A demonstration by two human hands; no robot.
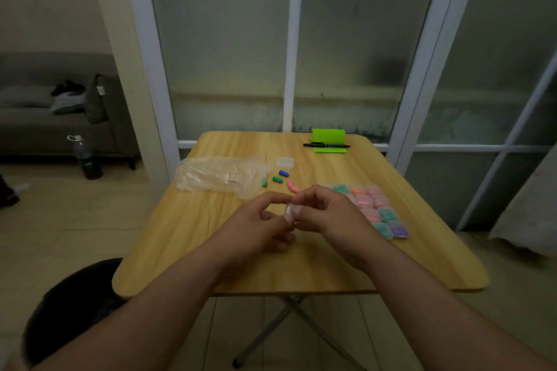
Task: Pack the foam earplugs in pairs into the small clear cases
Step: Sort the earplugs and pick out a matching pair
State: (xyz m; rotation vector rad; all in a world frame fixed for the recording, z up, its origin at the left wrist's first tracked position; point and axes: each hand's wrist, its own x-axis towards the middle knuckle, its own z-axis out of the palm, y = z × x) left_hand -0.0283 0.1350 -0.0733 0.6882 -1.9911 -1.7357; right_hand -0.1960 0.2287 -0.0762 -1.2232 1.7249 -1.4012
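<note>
Seen from head height, a person's two bare hands meet over the middle of a wooden folding table (422,253). The left hand (259,224) and right hand (327,215) each have their fingers curled around one small clear case (290,213), pinching it between them just above the tabletop (its contents are too blurred to tell). Beyond the hands, four loose foam earplugs lie on the wood: a light green earplug (264,182), a darker green earplug (277,179), a blue earplug (284,173) and a pink earplug (293,187), which is nearest the fingers. Behind these sits a spare clear case (284,161), and to their left lies a crumpled plastic bag (220,176). On the right, partly hidden by the right hand, filled cases (381,214) lie in touching rows, showing pink, orange, teal and purple. At the far edge a black pen (327,145) rests across a bright green stand (328,135).
</note>
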